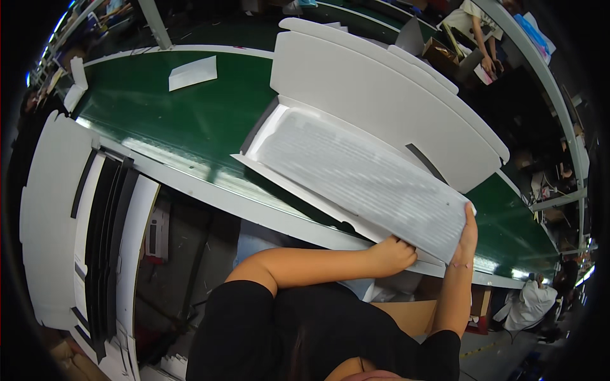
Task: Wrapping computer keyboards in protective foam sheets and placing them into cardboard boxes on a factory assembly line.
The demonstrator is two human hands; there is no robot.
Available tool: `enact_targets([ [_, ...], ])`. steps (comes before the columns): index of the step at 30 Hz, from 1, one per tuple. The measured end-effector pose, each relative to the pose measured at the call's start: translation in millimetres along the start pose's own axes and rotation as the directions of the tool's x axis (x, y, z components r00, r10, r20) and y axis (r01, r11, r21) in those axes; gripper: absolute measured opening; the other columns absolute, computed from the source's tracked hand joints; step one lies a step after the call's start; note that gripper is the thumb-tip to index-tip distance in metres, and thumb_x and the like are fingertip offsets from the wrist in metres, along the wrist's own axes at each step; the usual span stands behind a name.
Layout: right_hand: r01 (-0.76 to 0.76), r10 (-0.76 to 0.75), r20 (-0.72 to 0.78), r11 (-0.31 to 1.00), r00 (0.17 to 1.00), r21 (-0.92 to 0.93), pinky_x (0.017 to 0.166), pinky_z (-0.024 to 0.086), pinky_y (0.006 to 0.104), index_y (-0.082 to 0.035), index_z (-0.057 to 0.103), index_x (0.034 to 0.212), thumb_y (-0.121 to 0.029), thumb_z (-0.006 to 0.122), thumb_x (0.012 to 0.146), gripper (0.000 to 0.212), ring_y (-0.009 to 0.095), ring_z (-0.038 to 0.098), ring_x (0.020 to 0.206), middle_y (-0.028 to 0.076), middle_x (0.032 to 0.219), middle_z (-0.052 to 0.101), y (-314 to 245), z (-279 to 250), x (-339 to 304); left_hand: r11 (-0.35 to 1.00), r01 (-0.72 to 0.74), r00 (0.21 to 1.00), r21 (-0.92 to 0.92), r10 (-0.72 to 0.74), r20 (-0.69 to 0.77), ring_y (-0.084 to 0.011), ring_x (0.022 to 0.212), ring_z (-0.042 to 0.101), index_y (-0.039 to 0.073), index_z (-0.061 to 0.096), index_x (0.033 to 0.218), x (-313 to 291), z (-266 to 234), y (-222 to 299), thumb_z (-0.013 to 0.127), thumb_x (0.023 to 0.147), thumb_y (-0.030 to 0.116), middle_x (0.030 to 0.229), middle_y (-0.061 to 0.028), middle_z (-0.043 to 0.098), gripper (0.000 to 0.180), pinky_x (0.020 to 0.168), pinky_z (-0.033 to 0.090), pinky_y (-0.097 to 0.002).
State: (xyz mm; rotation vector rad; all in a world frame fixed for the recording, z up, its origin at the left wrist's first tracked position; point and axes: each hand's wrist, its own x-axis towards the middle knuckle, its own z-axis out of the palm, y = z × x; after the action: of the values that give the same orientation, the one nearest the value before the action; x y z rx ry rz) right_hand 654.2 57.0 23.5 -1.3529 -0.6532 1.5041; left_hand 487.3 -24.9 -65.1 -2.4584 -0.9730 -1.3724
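A long flat white box (pixel 298 185) lies slantwise on the green table, its tall lid (pixel 368 82) folded up at the far side. In it rests a long flat item in translucent white wrap (pixel 356 171), with faint ridges in rows like a keyboard; its right end reaches past the box. My right hand (pixel 469 233) grips that right end, thumb side up, some fingers hidden beneath. My left hand (pixel 393 256) is closed at the item's near edge, beside the box's front wall; what its fingers hold is hidden.
Several unfolded white and black cartons (pixel 101 241) stand at the left, below the table's metal edge (pixel 190 189). A white sheet (pixel 193 73) lies on the green surface (pixel 140 101). Another person's hands (pixel 488 62) work at the far right. Below the table is an open brown carton (pixel 410 315).
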Motion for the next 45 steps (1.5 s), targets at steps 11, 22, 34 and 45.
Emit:
enact_targets([
  [11, -0.065, 0.049, -0.045, 0.841, 0.998, -0.537, 0.067, 0.046, 0.0284, 0.006, 0.053, 0.101, -0.033, 0.048, 0.088, 0.041, 0.020, 0.058, 0.077, 0.017, 0.095, 0.060, 24.0, 32.8, 67.1, 0.992, -0.005, 0.999, 0.127, -0.001, 0.048, -0.0181, 0.061, 0.036, 0.010, 0.045, 0.068, 15.3, -1.5, -2.8, 0.054, 0.065, 0.012, 0.066, -0.0061, 0.040, 0.010, 0.057, 0.032, -0.0277],
  [22, 0.151, -0.377, 0.359, -0.482, 0.854, -0.863, 0.055, 0.043, 0.0369, -0.002, 0.059, 0.077, -0.044, 0.037, 0.088, 0.048, 0.033, 0.055, 0.058, 0.013, 0.068, 0.062, -8.2, 41.5, 62.3, 0.953, 0.023, 1.000, -0.303, -0.024, 0.002, -0.0188, 0.074, 0.053, 0.006, 0.055, 0.088, 42.5, -105.4, -57.2, 0.058, 0.074, 0.013, 0.083, -0.0061, 0.054, 0.015, 0.068, 0.042, -0.0285],
  [34, 0.158, -0.544, -0.203, 0.544, 0.814, -0.824, 0.041, 0.031, 0.0207, -0.004, 0.051, 0.072, -0.027, 0.039, 0.092, 0.032, 0.009, 0.038, 0.041, 0.001, 0.048, 0.043, -6.2, -115.7, -15.9, 0.156, 0.390, -0.657, -0.907, -0.643, -0.393, -0.0296, 0.072, 0.063, -0.010, 0.050, 0.101, -163.7, -329.3, -443.8, 0.060, 0.079, 0.021, 0.090, -0.0209, 0.057, 0.039, 0.060, 0.055, -0.0347],
  [45, 0.213, -0.556, -0.195, 0.584, 0.808, -0.783, 0.042, 0.032, 0.0194, -0.005, 0.054, 0.077, -0.026, 0.040, 0.092, 0.030, 0.007, 0.038, 0.043, 0.000, 0.050, 0.044, -8.9, -83.4, -29.2, 0.171, 0.889, -0.127, -0.424, -0.798, -0.588, -0.0134, 0.069, 0.057, 0.004, 0.054, 0.091, -137.2, -390.9, -460.8, 0.050, 0.081, 0.013, 0.075, -0.0072, 0.057, 0.014, 0.059, 0.045, -0.0235],
])
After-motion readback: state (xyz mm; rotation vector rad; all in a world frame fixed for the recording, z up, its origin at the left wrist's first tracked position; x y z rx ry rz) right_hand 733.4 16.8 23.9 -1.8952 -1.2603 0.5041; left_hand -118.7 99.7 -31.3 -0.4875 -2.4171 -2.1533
